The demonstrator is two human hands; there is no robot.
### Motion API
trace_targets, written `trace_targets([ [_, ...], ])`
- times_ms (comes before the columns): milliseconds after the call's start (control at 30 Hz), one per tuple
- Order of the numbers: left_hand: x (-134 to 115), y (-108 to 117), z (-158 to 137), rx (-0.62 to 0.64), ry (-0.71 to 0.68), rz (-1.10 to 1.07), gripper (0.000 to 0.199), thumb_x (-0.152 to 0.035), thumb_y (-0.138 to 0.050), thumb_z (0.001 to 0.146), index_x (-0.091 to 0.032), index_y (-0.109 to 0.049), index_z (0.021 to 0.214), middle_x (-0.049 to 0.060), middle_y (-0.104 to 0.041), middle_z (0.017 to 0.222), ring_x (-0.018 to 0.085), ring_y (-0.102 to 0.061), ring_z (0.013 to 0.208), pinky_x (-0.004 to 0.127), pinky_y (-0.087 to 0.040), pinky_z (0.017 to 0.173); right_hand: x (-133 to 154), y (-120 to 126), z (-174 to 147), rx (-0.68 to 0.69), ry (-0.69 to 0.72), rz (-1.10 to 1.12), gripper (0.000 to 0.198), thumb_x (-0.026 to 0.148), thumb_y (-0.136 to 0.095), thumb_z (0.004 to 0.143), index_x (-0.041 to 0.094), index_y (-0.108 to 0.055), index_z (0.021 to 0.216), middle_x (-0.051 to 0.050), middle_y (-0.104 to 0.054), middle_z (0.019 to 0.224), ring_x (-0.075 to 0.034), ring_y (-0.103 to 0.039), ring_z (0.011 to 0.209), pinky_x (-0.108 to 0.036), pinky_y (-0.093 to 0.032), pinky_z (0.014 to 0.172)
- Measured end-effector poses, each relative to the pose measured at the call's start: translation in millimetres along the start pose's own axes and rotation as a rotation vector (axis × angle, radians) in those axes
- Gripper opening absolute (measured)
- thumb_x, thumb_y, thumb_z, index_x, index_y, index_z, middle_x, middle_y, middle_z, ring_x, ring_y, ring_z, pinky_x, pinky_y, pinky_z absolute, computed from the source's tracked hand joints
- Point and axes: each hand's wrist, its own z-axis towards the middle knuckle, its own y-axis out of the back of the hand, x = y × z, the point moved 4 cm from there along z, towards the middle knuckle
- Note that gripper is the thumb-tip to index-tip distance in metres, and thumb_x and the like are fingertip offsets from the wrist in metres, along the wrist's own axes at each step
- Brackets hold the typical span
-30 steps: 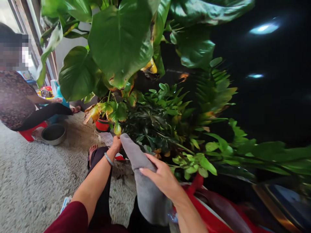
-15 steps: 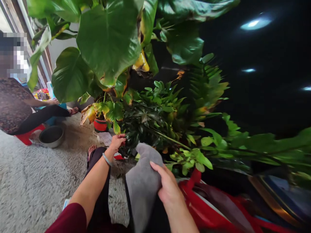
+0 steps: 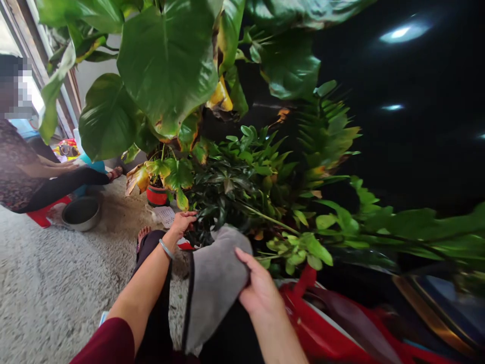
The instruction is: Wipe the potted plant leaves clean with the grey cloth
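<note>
My right hand point(image 3: 258, 283) grips a grey cloth point(image 3: 217, 285) with a dark edge. The thumb lies on top, and the cloth's lower part hangs down to the left over my lap. Its upper end meets the dark-leaved plant point(image 3: 227, 184). To the left, my left hand point(image 3: 183, 222), with a bracelet on the wrist, reaches to the edge of that plant. Its fingers are pinched together on a dark green leaf; the fingertips are partly lost among the foliage.
Large heart-shaped leaves point(image 3: 166, 65) hang above my hands. Behind my left hand stand a red pot point(image 3: 157, 196) and a printed sheet point(image 3: 164, 216). A red bag point(image 3: 322, 323) lies at right. At left, a person point(image 3: 22, 167) sits on a red stool point(image 3: 47, 212) beside a grey basin point(image 3: 81, 213).
The loose lower part of the cloth has swung left, and my right hand has shifted slightly. My left hand stays at the plant. The seated person's arms have moved.
</note>
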Motion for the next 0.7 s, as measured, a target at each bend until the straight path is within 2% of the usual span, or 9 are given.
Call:
trace_targets([
  [100, 0, 0, 1, 0.025, 0.004, 0.006, 0.023, -0.018, -0.079, 0.063, -0.011, -0.072, 0.084, -0.004, -0.056, 0.053, 0.006, -0.044, 0.040, 0.020, -0.038, 0.044, 29, 29, 18, -0.281, -0.124, 0.295, 0.026, 0.046, -0.067, 0.074, 0.025, -0.068, 0.090, -0.005, -0.076, 0.080, -0.029, -0.073, 0.077, -0.046, -0.059, 0.074],
  [167, 1, -2, 0, 0.042, 0.000, 0.006, 0.020, -0.018, -0.080, 0.061, -0.012, -0.070, 0.078, -0.005, -0.055, 0.052, 0.006, -0.044, 0.041, 0.020, -0.038, 0.045, 50, 43, 44, -0.450, -0.041, 0.390, 0.041, 0.039, -0.076, 0.064, 0.024, -0.066, 0.101, -0.003, -0.075, 0.094, -0.027, -0.072, 0.090, -0.043, -0.058, 0.082],
  [233, 2, -3, 0, 0.045, -0.012, -0.012, 0.019, -0.018, -0.079, 0.059, -0.013, -0.067, 0.072, -0.005, -0.055, 0.053, 0.006, -0.045, 0.042, 0.020, -0.038, 0.046, 58, 41, 65, -0.510, 0.007, 0.410, 0.046, 0.034, -0.079, 0.056, 0.023, -0.064, 0.099, -0.002, -0.074, 0.098, -0.026, -0.070, 0.096, -0.039, -0.056, 0.087],
  [333, 3, -2, 2, 0.014, -0.032, -0.063, 0.019, -0.019, -0.078, 0.058, -0.013, -0.066, 0.071, -0.004, -0.055, 0.054, 0.006, -0.044, 0.045, 0.020, -0.036, 0.048, 33, 12, 61, -0.377, -0.201, 0.383, 0.041, 0.034, -0.077, 0.053, 0.022, -0.062, 0.089, -0.004, -0.075, 0.089, -0.027, -0.071, 0.088, -0.039, -0.057, 0.079],
  [400, 4, 0, 5, -0.023, -0.041, -0.071, 0.020, -0.020, -0.077, 0.057, -0.013, -0.067, 0.072, -0.004, -0.055, 0.055, 0.007, -0.044, 0.047, 0.020, -0.033, 0.048, 10, -12, 31, -0.152, -0.384, 0.345, 0.038, 0.037, -0.075, 0.057, 0.022, -0.063, 0.089, -0.005, -0.076, 0.083, -0.030, -0.072, 0.080, -0.041, -0.058, 0.072],
  [467, 3, 3, 9, -0.068, -0.056, -0.069, 0.020, -0.020, -0.076, 0.056, -0.012, -0.068, 0.073, -0.003, -0.055, 0.055, 0.007, -0.044, 0.048, 0.021, -0.031, 0.049, -1, -25, -5, 0.083, -0.475, 0.328, 0.032, 0.038, -0.073, 0.063, 0.024, -0.065, 0.090, -0.005, -0.076, 0.080, -0.031, -0.073, 0.078, -0.040, -0.058, 0.070],
  [567, 0, 5, 9, -0.090, -0.082, -0.080, 0.017, -0.018, -0.072, 0.055, -0.013, -0.067, 0.071, -0.002, -0.056, 0.056, 0.008, -0.044, 0.050, 0.021, -0.030, 0.049, 19, -20, -29, 0.250, -0.401, 0.301, 0.035, 0.039, -0.074, 0.066, 0.025, -0.068, 0.098, -0.004, -0.077, 0.085, -0.030, -0.072, 0.079, -0.037, -0.057, 0.069],
  [633, -2, 2, 6, -0.021, -0.084, -0.074, 0.016, -0.019, -0.071, 0.055, -0.013, -0.067, 0.069, -0.002, -0.058, 0.059, 0.008, -0.046, 0.052, 0.021, -0.032, 0.051, 44, -8, -14, 0.196, -0.248, 0.266, 0.044, 0.040, -0.076, 0.067, 0.023, -0.067, 0.106, -0.005, -0.076, 0.094, -0.028, -0.071, 0.082, -0.036, -0.056, 0.072],
  [700, -2, -3, -1, 0.061, -0.078, -0.053, 0.016, -0.020, -0.072, 0.056, -0.013, -0.067, 0.070, -0.001, -0.060, 0.062, 0.009, -0.049, 0.055, 0.021, -0.035, 0.053, 63, -2, 15, 0.069, -0.064, 0.182, 0.051, 0.040, -0.077, 0.066, 0.021, -0.065, 0.112, -0.007, -0.075, 0.102, -0.027, -0.069, 0.089, -0.036, -0.054, 0.078],
])
